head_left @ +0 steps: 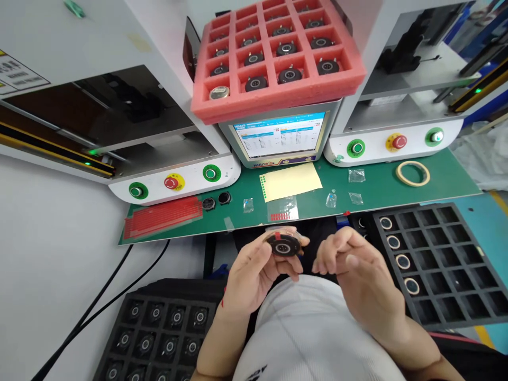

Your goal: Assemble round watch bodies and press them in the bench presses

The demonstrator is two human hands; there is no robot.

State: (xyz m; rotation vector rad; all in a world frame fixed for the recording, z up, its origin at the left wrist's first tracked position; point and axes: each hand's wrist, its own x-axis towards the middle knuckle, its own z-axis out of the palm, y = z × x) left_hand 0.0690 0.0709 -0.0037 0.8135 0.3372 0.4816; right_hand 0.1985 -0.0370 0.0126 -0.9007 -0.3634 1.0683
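My left hand (254, 270) grips a round black smartwatch body (284, 246) by its edge. The sensor side with its pale ring faces up, and a small red strip lies across its upper rim. Beside it, my right hand (357, 275) hovers apart from the watch body, fingers loosely curled and thumb away from the fingertips; I see nothing in it. Beyond the hands, a clear sheet with red strips (280, 216) lies at the bench's front edge. Two round black watch parts (216, 200) rest to the left, near a stack of red strips (163, 214).
Red foam tray (278, 98) with watch bodies sits above a screen (280, 138). Machines with buttons (172, 182) flank it. On the green bench (375, 182) lie yellow paper (291, 182) and a tape roll (413, 173). Black trays stand lower left (159, 293) and right (440, 323).
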